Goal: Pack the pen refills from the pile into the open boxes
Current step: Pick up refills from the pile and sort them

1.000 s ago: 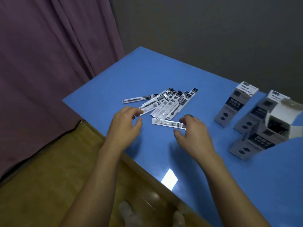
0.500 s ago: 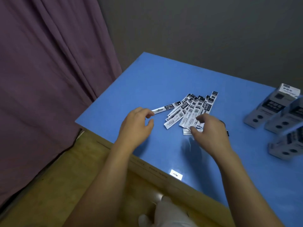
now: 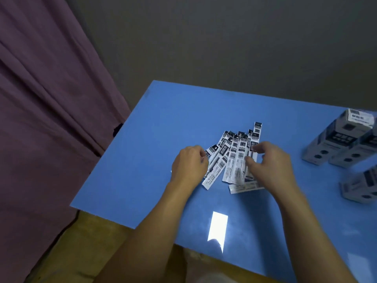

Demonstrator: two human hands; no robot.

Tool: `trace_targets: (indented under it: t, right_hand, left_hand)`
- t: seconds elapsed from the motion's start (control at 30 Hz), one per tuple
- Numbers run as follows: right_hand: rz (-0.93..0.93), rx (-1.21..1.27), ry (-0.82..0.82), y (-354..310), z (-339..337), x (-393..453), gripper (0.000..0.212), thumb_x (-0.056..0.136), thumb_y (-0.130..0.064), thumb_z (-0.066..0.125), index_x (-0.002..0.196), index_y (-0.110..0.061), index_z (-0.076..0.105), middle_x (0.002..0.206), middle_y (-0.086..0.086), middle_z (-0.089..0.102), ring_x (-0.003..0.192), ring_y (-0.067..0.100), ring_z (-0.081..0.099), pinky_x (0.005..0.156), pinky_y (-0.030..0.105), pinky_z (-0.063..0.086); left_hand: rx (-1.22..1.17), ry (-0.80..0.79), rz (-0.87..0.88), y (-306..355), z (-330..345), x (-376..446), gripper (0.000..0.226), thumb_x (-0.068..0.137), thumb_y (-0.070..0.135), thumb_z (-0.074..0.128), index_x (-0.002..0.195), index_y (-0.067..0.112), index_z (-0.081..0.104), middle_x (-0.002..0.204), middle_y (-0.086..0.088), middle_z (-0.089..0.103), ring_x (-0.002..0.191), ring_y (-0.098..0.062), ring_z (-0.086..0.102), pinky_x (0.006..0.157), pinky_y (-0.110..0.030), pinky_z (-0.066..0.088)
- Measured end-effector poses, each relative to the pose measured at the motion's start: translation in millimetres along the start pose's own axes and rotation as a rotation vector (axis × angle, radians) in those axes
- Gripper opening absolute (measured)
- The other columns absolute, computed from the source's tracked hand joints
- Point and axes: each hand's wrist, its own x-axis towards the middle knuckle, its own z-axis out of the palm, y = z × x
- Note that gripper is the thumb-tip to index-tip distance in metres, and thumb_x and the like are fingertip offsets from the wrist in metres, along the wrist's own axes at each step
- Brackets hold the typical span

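Blue table (image 3: 142,170): both hands (image 3: 188,164) curl over refills (image 3: 234,158).

A fanned pile of flat white-and-black packaged pen refills (image 3: 234,158) is laid near the middle of the blue rectangular table (image 3: 163,123). One refill packet (image 3: 245,187) is set crosswise at the near edge of the pile. The left hand (image 3: 188,165) is placed at the pile's left side, the right hand (image 3: 269,163) at its right. Three grey cardboard boxes (image 3: 338,139) are found well apart at the table's right edge, seemingly lying on their sides. A draped purple fabric curtain (image 3: 51,99) is hung left of the table.
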Motion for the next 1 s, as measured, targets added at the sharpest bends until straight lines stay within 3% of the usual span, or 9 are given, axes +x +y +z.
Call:
trace_targets:
  t: [0.3,0.73,0.83,0.93,1.0]
  right_hand:
    - [0.046,0.01,0.028,-4,1,17,0.037,0.087,-0.032,0.067,0.12,-0.016,0.062,0.117,0.005,0.064,0.106,0.026,0.061,0.087,0.034,0.047]
    - [0.131,0.047,0.034,-9,13,8,0.035,0.086,-0.03,0.069,0.118,-0.017,0.064,0.118,0.004,0.065,0.105,0.024,0.062,0.09,0.036,0.049]
    - [0.138,0.052,0.043,-10,13,5,0.034,0.087,-0.03,0.069,0.118,-0.017,0.064,0.119,0.003,0.065,0.105,0.024,0.062,0.089,0.034,0.048]
    - [0.142,0.054,0.044,-12,13,2,0.035,0.088,-0.029,0.068,0.12,-0.017,0.063,0.12,0.003,0.064,0.106,0.023,0.061,0.09,0.034,0.047]
    - [0.145,0.057,0.037,-11,14,1,0.034,0.088,-0.03,0.068,0.12,-0.017,0.063,0.12,0.003,0.064,0.106,0.023,0.061,0.091,0.034,0.047]
  left_hand:
    - [0.129,-0.117,0.002,24,30,30,0.027,0.094,0.034,0.062,0.11,0.013,0.061,0.113,-0.007,0.061,0.106,-0.029,0.06,0.081,-0.037,0.05]
    - [0.119,-0.252,-0.042,31,26,37,0.025,0.085,0.005,0.061,0.108,0.004,0.051,0.111,-0.015,0.061,0.1,-0.033,0.062,0.067,-0.033,0.043]
    - [0.064,-0.261,-0.07,27,21,37,0.022,0.081,0.007,0.06,0.102,0.004,0.055,0.103,-0.016,0.063,0.095,-0.034,0.063,0.062,-0.035,0.044]
    - [0.03,-0.262,-0.079,22,20,38,0.005,0.075,0.009,0.058,0.072,0.007,0.054,0.086,-0.016,0.062,0.077,-0.031,0.062,0.05,-0.033,0.041]
    - [-0.013,-0.248,-0.093,20,17,36,0.011,0.077,0.013,0.059,0.07,0.005,0.055,0.083,-0.01,0.061,0.072,-0.027,0.058,0.053,-0.031,0.043]
